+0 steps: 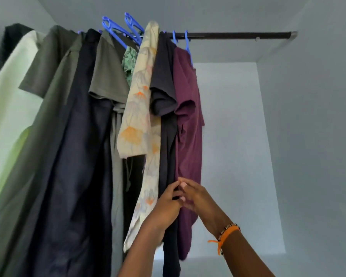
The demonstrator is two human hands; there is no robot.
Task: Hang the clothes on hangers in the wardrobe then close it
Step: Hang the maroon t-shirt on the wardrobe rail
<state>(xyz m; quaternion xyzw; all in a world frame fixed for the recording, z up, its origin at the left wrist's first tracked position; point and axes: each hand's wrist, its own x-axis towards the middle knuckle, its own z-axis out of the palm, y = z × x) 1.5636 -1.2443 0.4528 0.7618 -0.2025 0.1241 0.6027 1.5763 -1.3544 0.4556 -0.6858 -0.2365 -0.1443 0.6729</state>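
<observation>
On the rod [228, 35] | both hands [180, 198] pinch soft maroon shirt [189, 136] hem

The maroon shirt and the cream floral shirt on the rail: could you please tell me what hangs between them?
In the head view, one dark T-shirt hangs between the maroon shirt and the floral shirt.

matt cloth shirts [188, 116], plastic hangers [116, 30]

Maroon shirt [189, 136], cream orange-flowered shirt [140, 120], blue hangers [116, 31], black rail [234, 35], orange wristband [227, 233]
</observation>
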